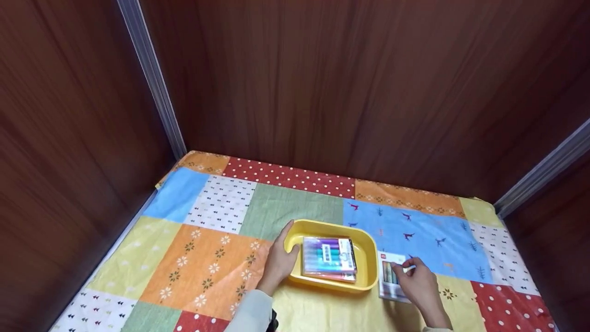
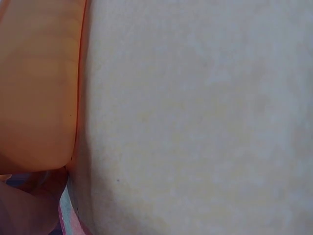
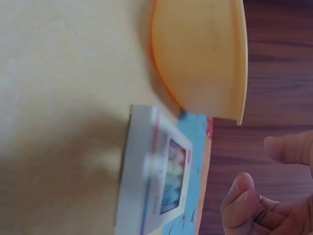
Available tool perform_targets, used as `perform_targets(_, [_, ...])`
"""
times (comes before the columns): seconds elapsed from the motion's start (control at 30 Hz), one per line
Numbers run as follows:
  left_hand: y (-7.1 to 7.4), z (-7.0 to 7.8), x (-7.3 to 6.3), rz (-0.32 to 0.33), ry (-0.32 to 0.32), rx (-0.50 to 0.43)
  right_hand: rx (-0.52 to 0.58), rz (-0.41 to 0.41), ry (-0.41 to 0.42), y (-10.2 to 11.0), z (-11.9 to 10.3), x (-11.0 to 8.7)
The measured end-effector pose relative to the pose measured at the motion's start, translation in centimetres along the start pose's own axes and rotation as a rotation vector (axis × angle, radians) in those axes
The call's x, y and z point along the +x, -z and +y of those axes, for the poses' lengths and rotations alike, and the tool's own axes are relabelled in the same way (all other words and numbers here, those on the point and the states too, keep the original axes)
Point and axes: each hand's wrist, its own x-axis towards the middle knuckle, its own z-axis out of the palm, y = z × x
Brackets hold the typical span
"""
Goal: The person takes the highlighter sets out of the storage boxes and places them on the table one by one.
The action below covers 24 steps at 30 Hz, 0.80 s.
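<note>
My left hand (image 1: 280, 258) grips the left side of a yellow plastic basket (image 1: 367, 259), thumb over the rim and the other fingers along the outer wall. Clear packs of colourful markers (image 1: 326, 259) lie stacked inside it. In the left wrist view, fingers (image 2: 32, 205) show beside the corner of the basket (image 2: 39, 98). To the basket's right lies a white box (image 1: 386, 291) with a window showing coloured sticks. Just over this box hovers my right hand (image 1: 423, 283), fingers bent and apart. A gap separates the right hand (image 3: 266, 200) from the box (image 3: 134, 171) in the right wrist view.
A patchwork-print cloth (image 1: 207, 272) covers the table. Dark wood-grain panels (image 1: 295, 92) rise at the back and both sides, with metal strips (image 1: 154, 74) at the corners.
</note>
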Motion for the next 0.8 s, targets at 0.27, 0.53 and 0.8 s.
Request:
perform_targets(0.27, [0.1, -0.1, 0.0, 0.008, -0.017, 0.0, 0.002, 0.001, 0.083, -0.7, -2.3, 0.6])
perform_targets(0.53, [0.0, 0.0, 0.0, -0.004, 0.0, 0.0, 0.008, -0.053, 0.123, -1.8, -3.9, 1.4])
perform_targets(0.8, [0.0, 0.1, 0.0, 0.006, -0.003, 0.001, -0.005, -0.068, 0.17, -2.5, -5.0, 1.8])
